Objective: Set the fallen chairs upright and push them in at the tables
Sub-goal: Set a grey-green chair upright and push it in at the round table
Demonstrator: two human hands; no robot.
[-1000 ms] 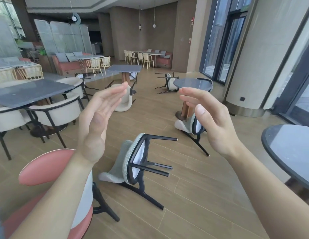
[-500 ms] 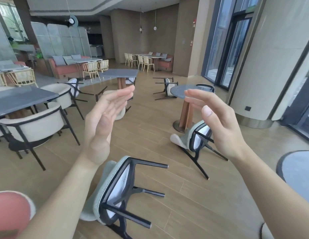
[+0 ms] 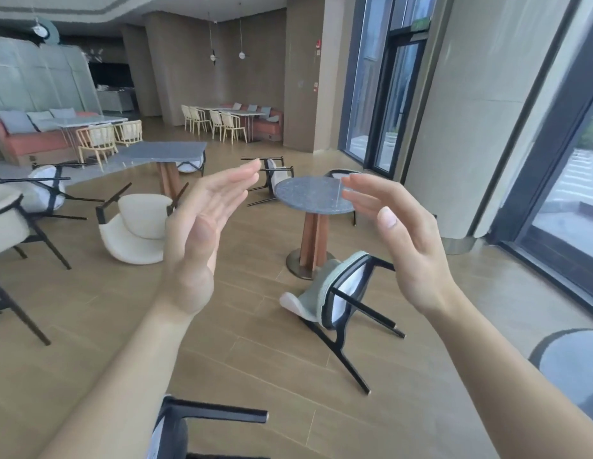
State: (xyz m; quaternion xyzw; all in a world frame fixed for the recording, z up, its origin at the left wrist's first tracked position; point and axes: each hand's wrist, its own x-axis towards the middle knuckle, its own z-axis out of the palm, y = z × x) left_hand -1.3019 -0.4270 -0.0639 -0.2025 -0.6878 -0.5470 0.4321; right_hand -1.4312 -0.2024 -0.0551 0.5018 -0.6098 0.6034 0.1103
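Head view shows 2 bare hands raised in front of the person, palms facing each other and apart, holding nothing. On the left hand [image 3: 202, 233] the fingers [image 3: 235, 180] are stretched out straight and lie close together; on the right hand [image 3: 404, 240] the fingers [image 3: 364, 190] are gently curved and loosely spread, thumb out. Between and below the hands, a grey-green chair [image 3: 335, 293] lies tipped on its side on the wooden floor [image 3: 255, 352], its black legs pointing right and toward the camera, its back just beside the base of a round counter [image 3: 313, 195] on a wooden pedestal. At the bottom edge, the black frame of another fallen chair [image 3: 189, 422] is partly in view. Left of the round counter, a cream chair [image 3: 136, 226] lies on its back near a rectangular counter [image 3: 162, 152]. Behind the round counter, a further chair [image 3: 272, 175] lies on its side with legs pointing left. At the far left, a white chair [image 3: 45, 190] lies overturned behind an upright cream one [image 3: 7, 220]. A second round counter [image 3: 573, 362] shows at the right edge.
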